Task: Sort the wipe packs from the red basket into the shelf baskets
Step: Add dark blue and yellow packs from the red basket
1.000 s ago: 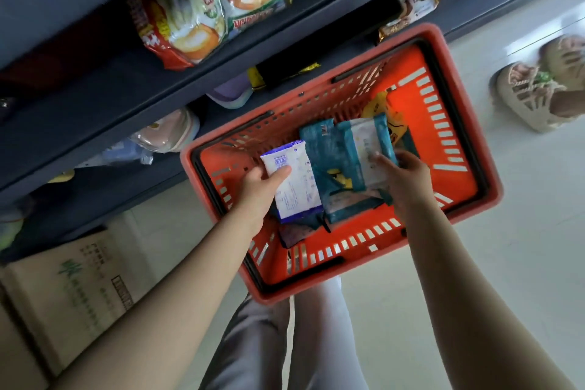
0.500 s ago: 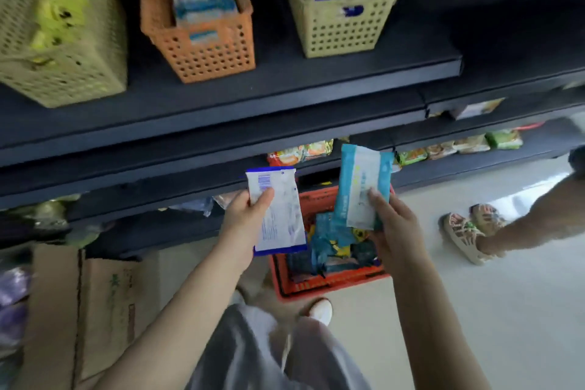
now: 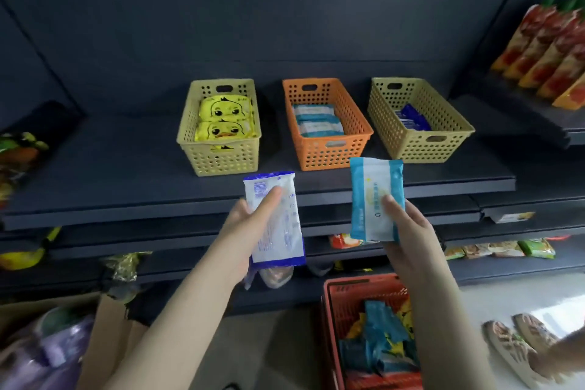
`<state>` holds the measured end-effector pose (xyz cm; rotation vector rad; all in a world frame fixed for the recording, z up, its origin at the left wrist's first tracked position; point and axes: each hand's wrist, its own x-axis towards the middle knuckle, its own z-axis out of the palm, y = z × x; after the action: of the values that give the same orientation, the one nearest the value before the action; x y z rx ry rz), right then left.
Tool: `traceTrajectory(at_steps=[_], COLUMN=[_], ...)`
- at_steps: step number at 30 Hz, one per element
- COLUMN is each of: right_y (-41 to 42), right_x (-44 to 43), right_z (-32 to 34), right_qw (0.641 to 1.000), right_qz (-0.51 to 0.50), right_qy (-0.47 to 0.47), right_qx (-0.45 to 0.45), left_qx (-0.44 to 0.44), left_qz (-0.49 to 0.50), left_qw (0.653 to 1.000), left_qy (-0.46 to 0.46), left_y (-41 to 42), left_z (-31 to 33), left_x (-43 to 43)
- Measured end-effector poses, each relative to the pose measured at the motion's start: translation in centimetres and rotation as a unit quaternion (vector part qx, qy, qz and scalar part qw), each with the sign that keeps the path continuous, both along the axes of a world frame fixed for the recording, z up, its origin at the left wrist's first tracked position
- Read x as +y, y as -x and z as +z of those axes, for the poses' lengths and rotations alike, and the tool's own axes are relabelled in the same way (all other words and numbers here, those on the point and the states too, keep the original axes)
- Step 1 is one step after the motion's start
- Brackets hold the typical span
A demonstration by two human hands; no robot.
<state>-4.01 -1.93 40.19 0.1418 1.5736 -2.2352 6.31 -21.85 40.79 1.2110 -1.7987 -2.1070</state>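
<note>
At frame centre, the left hand (image 3: 250, 225) grips a dark-blue-edged wipe pack (image 3: 274, 218), thumb across its face; right of centre, the right hand (image 3: 408, 231) pinches a light-blue wipe pack (image 3: 373, 196); both below the shelf baskets (image 3: 326, 123); red basket (image 3: 332, 326) lower right.

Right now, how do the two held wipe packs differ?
Edges: navy pack in left hand, pale-blue pack in right hand. Height: pale-blue pack higher than navy pack. Match: navy pack resembles those in the right yellow basket; pale-blue pack, those in the orange basket. Both flat, white-faced, upright.
</note>
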Motion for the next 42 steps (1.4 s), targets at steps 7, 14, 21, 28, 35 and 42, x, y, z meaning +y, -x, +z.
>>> traceTrajectory(at_steps=[7,14,21,28,35,42], right_y=[-1.5,3.0,15.1,26.4,30.5,34.9], right_x=[-7.3,-10.8,-13.1,-14.0,-17.2,-22.4], right_z=[1.4,2.9,2.6,0.6,-1.3,-2.5], right_qw=[0.998,0.997,0.987,0.946,0.910,0.890], right_qz=[0.039,0.026,-0.084,0.029,0.133,0.100], right_qy=[0.032,0.024,-0.054,-0.244,-0.332,-0.395], right_qx=[0.027,0.070,0.127,0.212,0.211,0.205], left_qx=[0.074,0.127,0.152,0.203,0.144,0.092], left_qz=[0.004,0.021,0.029,0.086,0.132,0.137], left_qw=[0.997,0.987,0.967,0.925,0.943,0.959], left_qy=[-0.024,-0.099,-0.204,-0.309,-0.269,-0.230], left_y=[-0.7,3.2,12.8,21.1,25.5,28.7], left_z=[2.2,2.7,4.7,3.3,1.6,0.6], left_x=[-6.5,-9.9,-12.9,-14.1,-15.2,-16.9])
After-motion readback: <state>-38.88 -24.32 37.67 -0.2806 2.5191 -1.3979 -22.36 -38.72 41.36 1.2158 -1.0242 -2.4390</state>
